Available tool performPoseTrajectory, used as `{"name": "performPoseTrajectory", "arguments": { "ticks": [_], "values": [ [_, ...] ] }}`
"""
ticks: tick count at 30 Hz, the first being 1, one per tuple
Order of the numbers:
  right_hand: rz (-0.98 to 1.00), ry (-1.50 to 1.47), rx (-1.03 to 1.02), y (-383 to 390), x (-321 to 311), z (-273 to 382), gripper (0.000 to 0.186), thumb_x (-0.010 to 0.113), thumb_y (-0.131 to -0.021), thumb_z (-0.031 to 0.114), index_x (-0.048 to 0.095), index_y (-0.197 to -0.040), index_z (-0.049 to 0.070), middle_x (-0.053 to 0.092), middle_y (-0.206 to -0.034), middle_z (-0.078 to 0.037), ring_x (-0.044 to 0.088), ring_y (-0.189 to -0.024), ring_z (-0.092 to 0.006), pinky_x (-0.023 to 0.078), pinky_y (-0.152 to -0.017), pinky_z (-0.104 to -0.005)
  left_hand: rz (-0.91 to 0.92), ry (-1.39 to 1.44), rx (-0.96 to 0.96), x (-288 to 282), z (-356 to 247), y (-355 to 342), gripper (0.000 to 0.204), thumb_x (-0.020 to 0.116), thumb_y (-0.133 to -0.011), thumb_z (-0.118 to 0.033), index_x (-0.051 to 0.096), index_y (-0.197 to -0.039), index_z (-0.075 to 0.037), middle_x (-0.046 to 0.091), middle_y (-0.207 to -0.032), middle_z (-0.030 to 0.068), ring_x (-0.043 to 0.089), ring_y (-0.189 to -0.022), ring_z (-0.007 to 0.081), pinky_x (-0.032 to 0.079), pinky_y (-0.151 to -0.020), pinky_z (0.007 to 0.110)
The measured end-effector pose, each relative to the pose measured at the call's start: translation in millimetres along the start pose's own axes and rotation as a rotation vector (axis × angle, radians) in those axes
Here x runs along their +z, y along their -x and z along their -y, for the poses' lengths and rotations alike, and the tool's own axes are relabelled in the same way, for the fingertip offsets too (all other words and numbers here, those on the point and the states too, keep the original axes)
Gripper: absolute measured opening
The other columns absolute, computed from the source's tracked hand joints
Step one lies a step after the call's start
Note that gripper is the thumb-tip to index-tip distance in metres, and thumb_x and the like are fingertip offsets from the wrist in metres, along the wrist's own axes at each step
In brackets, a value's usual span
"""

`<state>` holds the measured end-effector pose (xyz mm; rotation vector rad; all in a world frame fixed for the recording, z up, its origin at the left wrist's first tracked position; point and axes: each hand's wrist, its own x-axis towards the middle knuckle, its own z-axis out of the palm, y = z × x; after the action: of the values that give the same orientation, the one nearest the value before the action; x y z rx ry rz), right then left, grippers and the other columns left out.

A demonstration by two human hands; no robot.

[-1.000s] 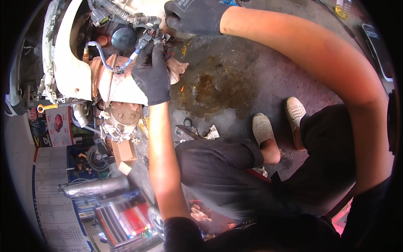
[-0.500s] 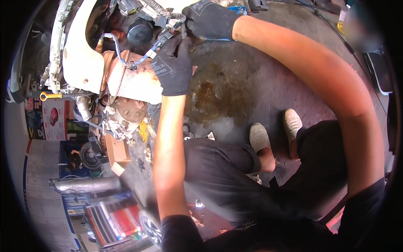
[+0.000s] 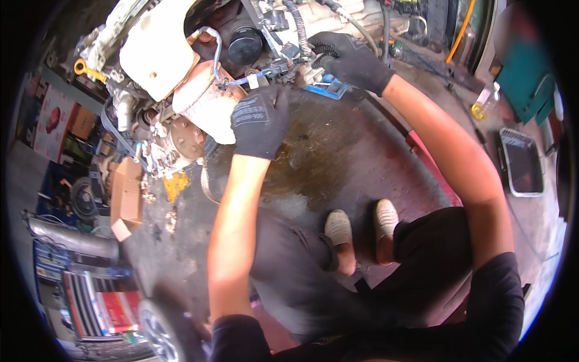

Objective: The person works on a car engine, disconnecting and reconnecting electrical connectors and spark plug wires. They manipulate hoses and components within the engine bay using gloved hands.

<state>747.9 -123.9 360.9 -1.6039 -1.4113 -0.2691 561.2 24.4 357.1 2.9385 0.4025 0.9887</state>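
A wiring harness with a blue-sleeved branch and dark connectors runs along the side of an engine. My left hand, in a black glove, is just below the harness, its fingers curled in; what they hold, if anything, is hidden. Farther right, my right hand, also black-gloved, has its fingers wrapped round a black corrugated conduit. A black round canister sits above the harness. Beside my left hand are a rusty-pink metal cover and a whitish heat shield.
A blue tray-like part lies below my right hand. A yellow ring-ended tool rests at the far left of the engine. An open cardboard box stands left, a metal pan right. An oily stain darkens the floor.
The view has shifted, showing more of the engine at the right. My right hand has moved apart from my left, rightward along the engine; my left hand sits a little lower against the harness.
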Motion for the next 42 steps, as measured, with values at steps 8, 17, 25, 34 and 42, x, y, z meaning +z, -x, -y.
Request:
{"name": "performPoseTrajectory", "arguments": {
  "ticks": [8,17,25,34,42],
  "values": [
    [0.130,-0.035,-0.124,-17.1,0.1,45.2,0.039,0.068,-0.090,0.032,0.067,-0.117,0.003,0.070,-0.104,-0.018,0.068,-0.095,-0.0315,0.052,-0.085,-0.0406,-0.360,0.563,-0.137,-22.9,-18.4,-28.9,0.057,0.062,-0.091,-0.036,0.059,-0.126,0.008,0.066,-0.113,0.0313,0.065,-0.106,0.0439,0.050,-0.094,0.046],
    [0.327,-0.472,0.032,-19.9,-40.5,44.1,0.046,0.060,-0.081,-0.002,0.061,-0.127,-0.003,0.068,-0.119,-0.010,0.062,-0.111,-0.0167,0.049,-0.098,-0.0323,-0.536,0.832,-0.232,-22.9,-2.1,-35.0,0.043,0.070,-0.088,-0.025,0.066,-0.120,0.002,0.073,-0.101,0.0160,0.070,-0.090,0.0235,0.053,-0.083,0.036],
    [-0.200,0.398,-0.475,-50.2,-71.3,50.9,0.044,0.050,-0.098,0.004,0.052,-0.142,0.007,0.056,-0.139,-0.015,0.057,-0.124,-0.0291,0.044,-0.108,-0.0376,-0.565,0.949,-0.323,-20.1,-15.7,-40.6,0.029,0.070,-0.090,-0.019,0.067,-0.110,0.001,0.071,-0.096,0.0088,0.066,-0.086,0.0155,0.052,-0.080,0.031],
    [-0.033,-0.543,0.157,-52.6,-36.4,71.5,0.050,0.073,-0.086,0.020,0.055,-0.130,0.005,0.060,-0.126,-0.017,0.059,-0.117,-0.0338,0.048,-0.099,-0.0415,-0.615,1.453,-0.423,-36.3,-8.1,-35.9,0.030,0.060,-0.100,-0.020,0.063,-0.117,0.005,0.070,-0.102,0.0091,0.066,-0.083,0.0122,0.055,-0.076,0.028],
    [-0.347,0.145,-0.518,-69.3,-38.4,61.0,0.036,0.063,-0.092,0.012,0.058,-0.127,0.006,0.062,-0.127,-0.018,0.057,-0.119,-0.0378,0.048,-0.099,-0.0442,-0.599,1.416,-0.166,-28.8,-24.2,-40.4,0.035,0.060,-0.100,-0.016,0.056,-0.129,0.004,0.066,-0.112,0.0106,0.066,-0.088,0.0138,0.055,-0.080,0.029]
  ]
}}
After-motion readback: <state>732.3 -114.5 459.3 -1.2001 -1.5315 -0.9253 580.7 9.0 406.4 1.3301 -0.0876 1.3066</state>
